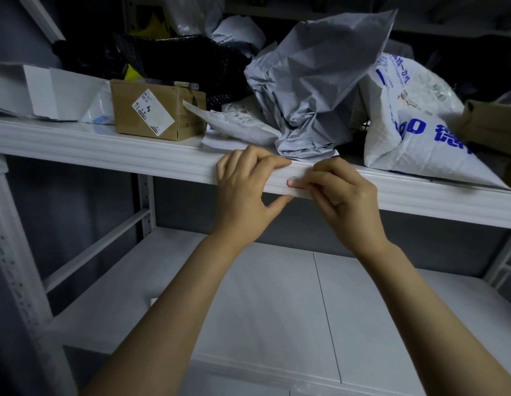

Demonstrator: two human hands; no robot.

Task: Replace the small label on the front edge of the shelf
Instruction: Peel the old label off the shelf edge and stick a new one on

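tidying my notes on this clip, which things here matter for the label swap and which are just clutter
Job: small label, shelf edge, left hand gripping it, right hand picking at the label.
Clutter: cardboard box, grey mailer bag, white sack, black bag.

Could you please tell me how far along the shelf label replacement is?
Nothing looks finished: one red-edged label sits on the shelf's front edge. In hand: the left hand grips that edge while fingers of the right hand pinch at the label. Left: unclear, since it could be the old one coming off or the new one going on.
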